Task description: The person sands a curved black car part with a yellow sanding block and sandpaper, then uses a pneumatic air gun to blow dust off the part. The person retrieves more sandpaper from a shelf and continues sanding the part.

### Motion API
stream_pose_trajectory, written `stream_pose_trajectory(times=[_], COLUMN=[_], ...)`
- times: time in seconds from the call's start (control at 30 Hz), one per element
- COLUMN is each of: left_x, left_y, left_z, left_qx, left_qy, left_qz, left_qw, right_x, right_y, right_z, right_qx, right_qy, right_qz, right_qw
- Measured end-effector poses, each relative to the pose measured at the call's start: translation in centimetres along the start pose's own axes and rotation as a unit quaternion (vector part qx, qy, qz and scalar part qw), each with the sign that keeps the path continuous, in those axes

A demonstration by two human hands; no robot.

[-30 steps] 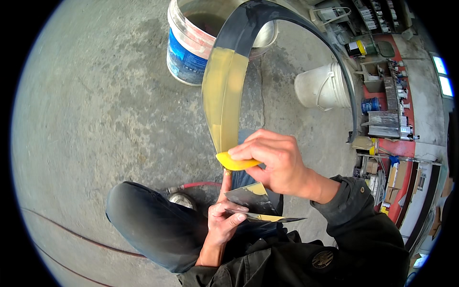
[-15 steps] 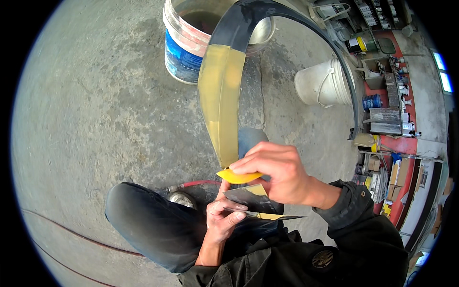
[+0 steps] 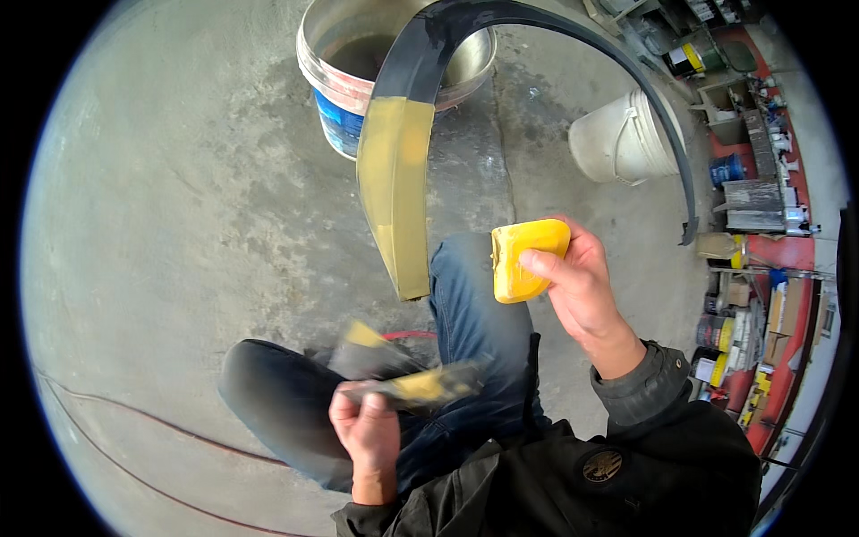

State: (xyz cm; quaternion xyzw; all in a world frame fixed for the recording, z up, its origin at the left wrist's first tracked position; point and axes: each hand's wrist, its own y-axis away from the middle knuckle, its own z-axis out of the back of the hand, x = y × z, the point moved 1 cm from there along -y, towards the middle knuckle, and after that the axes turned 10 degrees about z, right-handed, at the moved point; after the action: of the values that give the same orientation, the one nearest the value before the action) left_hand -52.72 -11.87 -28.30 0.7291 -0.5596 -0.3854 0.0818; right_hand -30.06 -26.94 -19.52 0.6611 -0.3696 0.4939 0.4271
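Left hand (image 3: 365, 428) low over the lap, fingers closed on a flat dark blade-like tool (image 3: 407, 387) smeared with yellow filler; tool is motion-blurred, so exact shape unclear, looks like two overlapping flat pieces. Under it, dark trouser knee (image 3: 268, 394) on the left, blue jeans leg (image 3: 470, 313) running up the middle. Thin red hose or cable (image 3: 407, 336) just visible on the concrete floor (image 3: 179, 224) between the legs. Above the lap: long curved black panel (image 3: 501, 18), arch-shaped; its near end is coated in yellowish filler (image 3: 394, 188) and hangs down to just left of the jeans leg, tip well apart from both hands. Behind the arch's top, an open bucket (image 3: 335, 107) with a blue band and grey liquid inside, standing on the floor. Right hand (image 3: 582, 286) raised at mid-frame, fingers gripping a yellow sponge-like block (image 3: 523, 259), thumb across its front face; block sits just right of the coated panel end, not touching it. Further right, a white bucket (image 3: 626, 139) on the floor inside the arch's far leg. Far right edge: red shelving (image 3: 778, 206) crowded with cans and containers, too small to tell apart.
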Motion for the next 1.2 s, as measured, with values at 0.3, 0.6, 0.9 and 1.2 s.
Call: stream_pose_trajectory(times=[0.3,0.6,0.9,1.2], left_x=[-6.2,-6.6,-7.5,-6.7], left_y=[-0.7,0.2,1.2,0.7], left_z=[-5.8,-7.6,-7.1,-6.4], left_qx=[-0.007,-0.029,-0.085,-0.068], left_qy=[-0.109,-0.161,-0.146,-0.131], left_qz=[-0.074,-0.139,-0.098,-0.102], left_qw=[0.991,0.977,0.981,0.984], right_x=[2.7,1.8,-0.2,-3.6], right_y=[-0.3,-2.1,-2.6,-1.1], right_z=[-3.3,-1.7,-0.7,-0.4], right_qx=[0.214,0.354,0.251,0.303], right_qy=[-0.078,-0.025,-0.082,-0.128], right_qz=[-0.017,-0.009,-0.039,-0.049], right_qw=[0.974,0.935,0.964,0.943])
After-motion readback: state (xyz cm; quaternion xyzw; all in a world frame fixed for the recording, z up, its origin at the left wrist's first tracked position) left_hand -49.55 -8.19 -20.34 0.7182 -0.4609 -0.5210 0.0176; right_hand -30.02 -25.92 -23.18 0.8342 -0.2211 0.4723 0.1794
